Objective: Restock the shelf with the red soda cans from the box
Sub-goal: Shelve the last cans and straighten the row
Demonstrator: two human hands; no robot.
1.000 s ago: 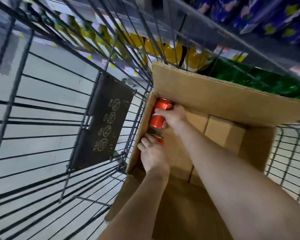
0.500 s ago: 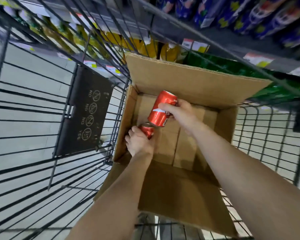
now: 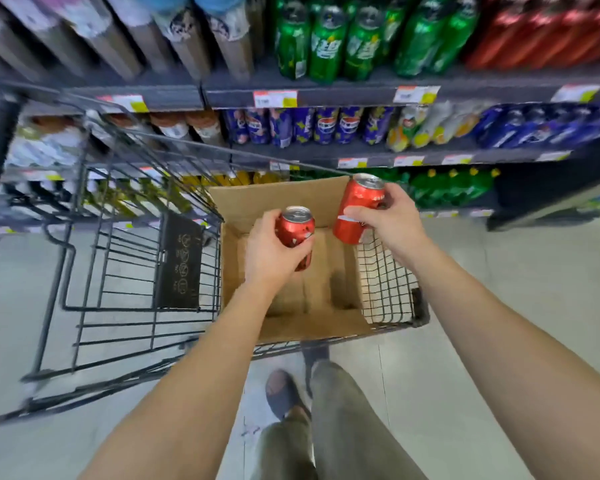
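Observation:
My left hand (image 3: 272, 252) grips a red soda can (image 3: 297, 227) above the open cardboard box (image 3: 278, 199). My right hand (image 3: 394, 221) holds a second, taller-looking red soda can (image 3: 357, 211) over the box's right rim, tilted slightly left. The box sits in the right end of a black wire shopping cart (image 3: 125, 271); what I can see of its inside is bare brown cardboard. In front stands the drinks shelf (image 3: 326, 97), with red packs (image 3: 541, 32) at the upper right.
Green bottles (image 3: 326, 43) fill the upper shelf, blue and purple cans (image 3: 309, 126) the middle one, green and yellow bottles the bottom one. A black sign plate (image 3: 181, 265) hangs inside the cart. My legs and a shoe (image 3: 281, 393) stand on the pale tiled floor.
Both hands have lifted their cans up out of the box. The view has swung up from the box's inside to the shelves ahead.

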